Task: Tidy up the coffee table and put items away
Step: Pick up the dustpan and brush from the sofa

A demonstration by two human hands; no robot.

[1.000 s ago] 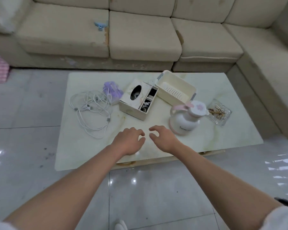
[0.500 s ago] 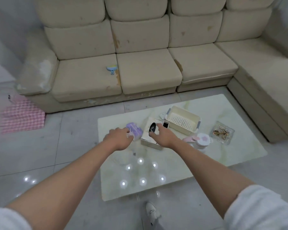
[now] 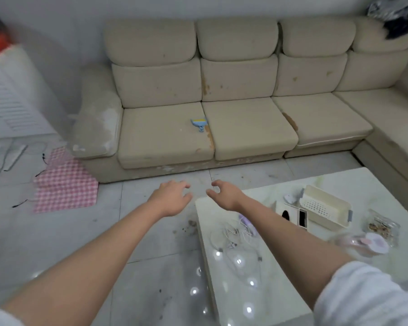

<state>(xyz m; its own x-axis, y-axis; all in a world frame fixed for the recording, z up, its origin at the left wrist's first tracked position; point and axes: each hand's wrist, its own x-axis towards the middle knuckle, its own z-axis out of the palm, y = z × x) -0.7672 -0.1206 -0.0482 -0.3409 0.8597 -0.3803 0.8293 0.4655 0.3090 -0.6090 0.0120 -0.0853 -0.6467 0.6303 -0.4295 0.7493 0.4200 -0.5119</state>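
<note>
The pale marble coffee table [image 3: 264, 288] fills the lower right. On it lie a tangle of white cables [image 3: 231, 234], a purple item [image 3: 246, 221] partly behind my right forearm, a cream tissue-box organiser [image 3: 292, 214], a cream perforated basket [image 3: 325, 208], a clear tray of small clips [image 3: 381, 227] and a blurred white-and-pink kettle [image 3: 367, 241]. My left hand [image 3: 171, 196] hovers over the floor left of the table, fingers apart, holding nothing. My right hand [image 3: 224, 192] hangs over the table's far left corner, fingers loosely curled, empty.
A beige sectional sofa [image 3: 236, 128] runs along the back and right, with a blue-and-yellow hair clip [image 3: 199, 124] on a seat cushion. A pink checked cloth [image 3: 64, 182] and dark wires lie on the tiled floor at left. A white appliance [image 3: 10, 95] stands far left.
The view has swung left and up; the table has slid to the lower right. Both hands have left the items on the table and now reach toward the sofa.
</note>
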